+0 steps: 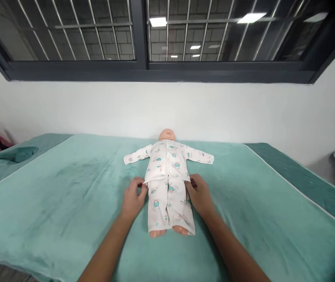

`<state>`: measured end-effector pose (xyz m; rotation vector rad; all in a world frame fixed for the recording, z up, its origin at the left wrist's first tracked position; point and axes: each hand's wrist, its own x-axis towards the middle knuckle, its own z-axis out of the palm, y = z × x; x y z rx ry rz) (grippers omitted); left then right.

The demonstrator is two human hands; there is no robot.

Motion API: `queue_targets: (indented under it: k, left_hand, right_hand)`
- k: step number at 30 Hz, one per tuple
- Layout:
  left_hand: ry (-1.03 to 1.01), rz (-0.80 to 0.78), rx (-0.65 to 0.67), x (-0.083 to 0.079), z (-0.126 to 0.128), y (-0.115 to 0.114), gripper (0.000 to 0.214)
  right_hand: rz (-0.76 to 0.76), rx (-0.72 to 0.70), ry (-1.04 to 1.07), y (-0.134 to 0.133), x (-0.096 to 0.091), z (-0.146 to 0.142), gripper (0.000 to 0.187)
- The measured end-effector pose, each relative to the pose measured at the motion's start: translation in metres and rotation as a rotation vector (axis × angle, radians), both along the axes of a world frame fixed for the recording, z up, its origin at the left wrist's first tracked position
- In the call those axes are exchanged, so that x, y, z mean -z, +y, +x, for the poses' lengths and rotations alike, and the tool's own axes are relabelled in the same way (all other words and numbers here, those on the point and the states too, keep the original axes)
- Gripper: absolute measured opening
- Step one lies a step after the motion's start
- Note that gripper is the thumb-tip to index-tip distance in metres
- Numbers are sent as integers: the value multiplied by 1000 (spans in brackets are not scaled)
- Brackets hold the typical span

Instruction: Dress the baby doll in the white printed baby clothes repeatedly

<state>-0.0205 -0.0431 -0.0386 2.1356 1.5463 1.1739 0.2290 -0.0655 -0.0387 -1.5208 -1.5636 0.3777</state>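
Mint-green plush bedspread [167, 258] nearest. My left hand [133, 197] pinches one hem corner of the white printed cloth top [166, 160]; my right hand [201, 194] touches the other, clamped or not I can't tell. Worn by a peach-coloured doll [166, 135], it should handle light, soft; hold the edges.

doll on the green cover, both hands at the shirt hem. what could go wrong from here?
1. Left hand and right hand are at opposite sides of the printed shirt hem; an uneven tug could skew it or twist the doll.
2. The hem overlaps the top of the matching pants, so fingers might catch both layers.
3. The green cover looks soft and creased; it could bunch if the doll gets dragged.
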Motion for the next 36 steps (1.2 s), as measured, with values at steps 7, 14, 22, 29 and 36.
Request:
queue_targets:
  k: [7, 14, 22, 29, 36]
  left_hand:
    - [83, 8, 23, 7, -32, 33, 21]
    - [596, -48, -329, 11, -67, 143, 60]
    - [844, 21, -240, -2, -104, 181, 48]
    - [780, 2, -359, 4, -105, 170, 52]
    - [700, 23, -264, 10, -92, 139, 61]
  right_hand:
    - [-70, -169, 60, 21, 12, 56, 29]
    - [-154, 520, -204, 118, 28, 136, 60]
    - [-105, 551, -211, 134, 36, 164, 42]
    - [84, 534, -247, 128, 32, 163, 39]
    - [101, 228, -472, 112, 36, 112, 48]
